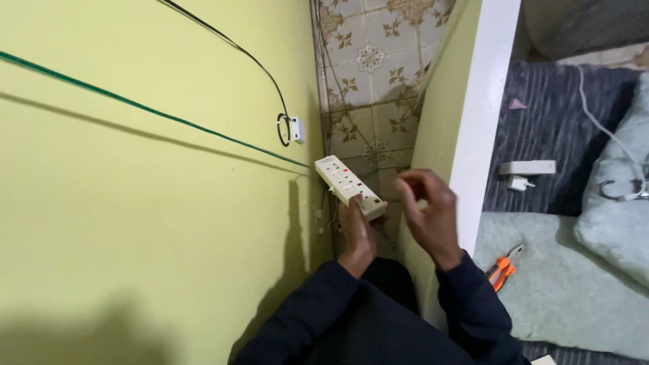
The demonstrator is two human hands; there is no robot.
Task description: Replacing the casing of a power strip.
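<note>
Left hand (356, 233) clamped on the near end of a cream power strip (349, 186); fingers wrap it from below, thumb on the side. The power strip is held up in the air in the corner where the yellow-green wall (135, 203) meets the patterned tile floor (368, 81), its far end tilted toward the wall. Small red switches show on its upper face.

Right hand (427, 209) just beside the strip's near end, on its right, fingers curled and loosely apart, holding nothing that I can make out; whether a fingertip touches the strip cannot be told. Both sleeves dark blue.

On the wall: a green cable (149, 109) running diagonally toward the strip, a black cable (250, 57) dropping to a small white wall box (297, 129).

Right of the white partition (476, 115), on the bed: orange-handled pliers (502, 268) near the bed's near edge, a white adapter block (527, 167) with a small plug (519, 182) further back, well apart from both hands.
</note>
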